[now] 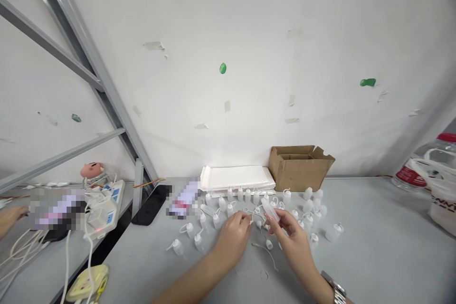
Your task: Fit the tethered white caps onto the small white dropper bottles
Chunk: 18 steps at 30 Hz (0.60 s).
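Observation:
Many small translucent squeeze bottles with white caps, such as a bottle point(177, 247) at the left and a bottle point(334, 232) at the right, stand around both hands on the grey table point(366, 256). My right hand point(290, 235) is closed around a tilted clear bottle point(270, 210). Just left of it, my left hand point(235, 235) has its fingers pinched together beside a white cap loop; what they hold is too small to make out. Loose white nozzle caps point(269, 244) and a thin white strip point(266, 252) lie between and below the hands.
Behind the bottles lie a stack of white packets point(237, 178) and an open cardboard box point(299, 171). A black phone point(151, 205), a power strip point(107, 213) and cables are at the left. A large bottle point(409, 175) and a white bag point(443, 204) stand right.

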Available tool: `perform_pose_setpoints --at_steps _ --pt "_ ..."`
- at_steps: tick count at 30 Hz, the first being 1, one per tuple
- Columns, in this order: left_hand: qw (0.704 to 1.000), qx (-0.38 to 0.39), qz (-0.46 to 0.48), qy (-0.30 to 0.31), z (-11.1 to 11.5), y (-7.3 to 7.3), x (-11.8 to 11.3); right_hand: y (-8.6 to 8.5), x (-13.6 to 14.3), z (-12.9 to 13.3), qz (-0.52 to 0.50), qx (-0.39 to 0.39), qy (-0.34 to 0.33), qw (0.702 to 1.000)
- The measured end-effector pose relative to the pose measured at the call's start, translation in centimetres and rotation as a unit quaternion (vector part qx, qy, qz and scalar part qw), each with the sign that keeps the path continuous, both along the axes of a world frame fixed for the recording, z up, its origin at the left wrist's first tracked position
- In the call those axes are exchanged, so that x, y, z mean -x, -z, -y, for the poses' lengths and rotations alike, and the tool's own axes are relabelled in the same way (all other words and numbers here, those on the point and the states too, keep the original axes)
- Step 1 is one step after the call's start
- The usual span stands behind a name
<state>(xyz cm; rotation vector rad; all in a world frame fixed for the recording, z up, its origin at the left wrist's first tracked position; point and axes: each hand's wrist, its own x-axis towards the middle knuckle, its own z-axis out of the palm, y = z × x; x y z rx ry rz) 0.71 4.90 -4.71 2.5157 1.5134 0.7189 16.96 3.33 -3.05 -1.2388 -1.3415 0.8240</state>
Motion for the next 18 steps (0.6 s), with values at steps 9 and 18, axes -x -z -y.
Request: perform_pose_setpoints --at_steps 9,18 --pt "0.854 0.322 0.404 0.066 1.4 -1.5 0.8 -0.2 0.7 1.2 -0.054 0.008 -0.150 0.987" --pt "0.720 0.335 0.606 -0.036 1.5 -1.9 1.9 0.4 1.7 0.3 -0.201 0.156 -0.306 0.917"
